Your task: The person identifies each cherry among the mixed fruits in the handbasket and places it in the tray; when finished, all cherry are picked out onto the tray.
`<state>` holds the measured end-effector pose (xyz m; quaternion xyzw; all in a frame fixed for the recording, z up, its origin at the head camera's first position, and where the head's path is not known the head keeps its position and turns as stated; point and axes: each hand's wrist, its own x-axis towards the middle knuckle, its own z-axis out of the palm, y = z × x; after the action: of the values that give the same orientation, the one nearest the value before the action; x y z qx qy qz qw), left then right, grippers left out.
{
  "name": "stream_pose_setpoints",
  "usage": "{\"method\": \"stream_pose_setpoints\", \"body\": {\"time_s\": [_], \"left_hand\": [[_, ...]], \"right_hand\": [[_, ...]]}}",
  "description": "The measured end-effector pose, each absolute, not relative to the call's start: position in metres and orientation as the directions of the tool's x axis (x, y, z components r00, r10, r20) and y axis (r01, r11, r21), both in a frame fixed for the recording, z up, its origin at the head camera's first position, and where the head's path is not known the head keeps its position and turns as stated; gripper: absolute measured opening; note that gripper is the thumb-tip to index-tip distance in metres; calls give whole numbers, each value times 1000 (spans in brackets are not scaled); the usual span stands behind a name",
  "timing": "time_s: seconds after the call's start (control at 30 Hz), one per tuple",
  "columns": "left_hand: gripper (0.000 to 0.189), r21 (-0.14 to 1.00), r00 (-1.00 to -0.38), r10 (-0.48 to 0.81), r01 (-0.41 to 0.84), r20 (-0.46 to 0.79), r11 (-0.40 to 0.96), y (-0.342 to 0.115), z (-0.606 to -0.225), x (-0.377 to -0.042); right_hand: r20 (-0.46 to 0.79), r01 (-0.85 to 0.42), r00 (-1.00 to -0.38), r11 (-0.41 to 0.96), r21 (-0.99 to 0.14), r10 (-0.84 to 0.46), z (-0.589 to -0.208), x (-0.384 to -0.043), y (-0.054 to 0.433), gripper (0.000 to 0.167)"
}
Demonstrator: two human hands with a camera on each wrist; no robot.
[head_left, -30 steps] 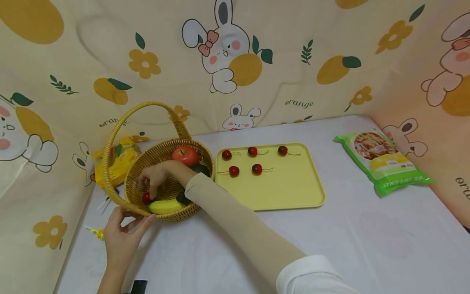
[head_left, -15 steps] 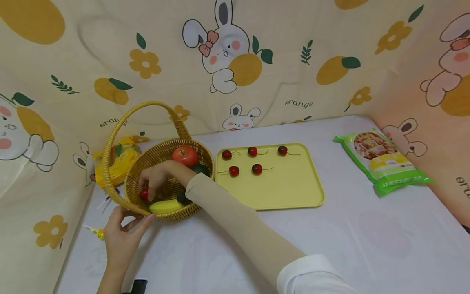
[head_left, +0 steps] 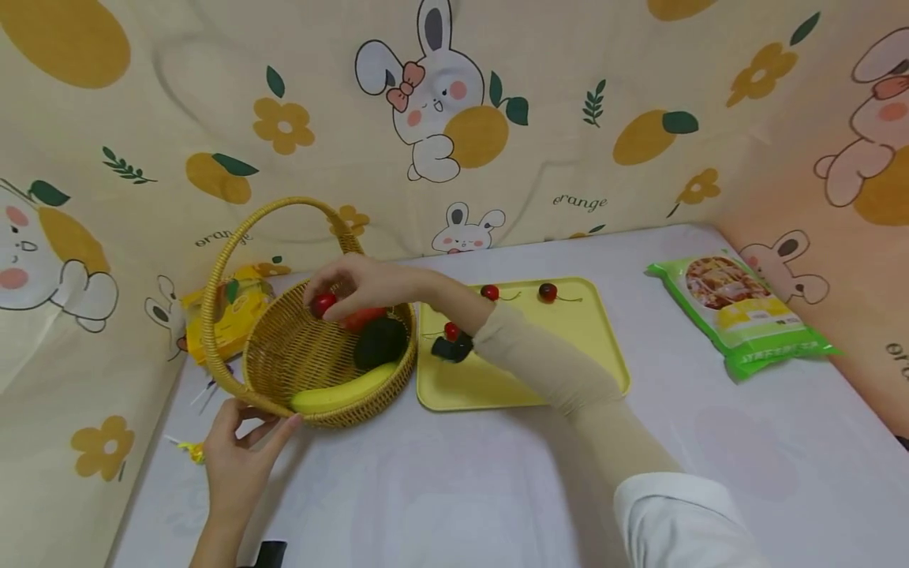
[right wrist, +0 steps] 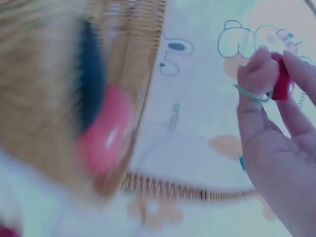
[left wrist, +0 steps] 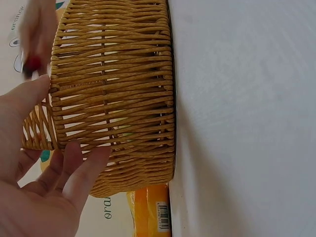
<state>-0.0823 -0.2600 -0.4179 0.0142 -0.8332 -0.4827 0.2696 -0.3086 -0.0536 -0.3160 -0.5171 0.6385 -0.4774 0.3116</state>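
Observation:
My right hand [head_left: 376, 282] pinches a red cherry [head_left: 323, 304] by its body above the wicker basket [head_left: 301, 355]. In the right wrist view the cherry [right wrist: 282, 84] sits between thumb and fingers, its green stem curving out. My left hand [head_left: 240, 451] grips the basket's near-left rim at the foot of its tall handle; the left wrist view shows thumb and fingers on the weave [left wrist: 113, 98]. Inside the basket lie a banana [head_left: 344, 391], a dark green avocado [head_left: 380, 344] and a red apple [head_left: 364, 318], partly hidden by my right hand.
Right of the basket lies a yellow tray [head_left: 490, 394] with several cherries [head_left: 548, 293], some hidden under my right forearm. A green food packet [head_left: 742, 312] lies at far right. Behind the basket is a yellow packet [head_left: 230, 312]; a yellow-wrapped lollipop [head_left: 192, 451] lies at left.
My right hand has picked the cherry from the basket's left side and lifted it up and to the right. My left hand has stayed on the rim.

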Motion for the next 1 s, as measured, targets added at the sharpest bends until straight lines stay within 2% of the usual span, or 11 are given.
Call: {"method": "stream_pose_setpoints", "body": {"time_s": [0.1,0.23,0.43,0.6,0.83,1.0], "left_hand": [[46,809,-855,-278,240,438,536,-259,-416,-82],[45,815,-857,-274,249,438,523,-257,-414,-82],[45,826,-861,-283,238,423,512,-256,-413,-82],[47,832,-863,-289,230,414,505,-256,-413,-82],[47,828,-864,-286,227,414,513,-257,-413,-82],[47,827,-862,-293,222,414,517,-255,-413,-82]], "right_hand": [[120,-365,-317,5,-931,-941,-322,-308,-3,34],[117,-351,-393,32,-936,-912,-342,-306,58,31],[-8,-409,-523,259,-875,-853,-370,-297,124,29],[-65,-506,-580,422,-752,-812,-377,-291,158,29],[-106,-484,-678,550,-680,-727,-389,-289,192,27],[-104,-490,-713,599,-633,-693,-394,-291,207,29]]}}
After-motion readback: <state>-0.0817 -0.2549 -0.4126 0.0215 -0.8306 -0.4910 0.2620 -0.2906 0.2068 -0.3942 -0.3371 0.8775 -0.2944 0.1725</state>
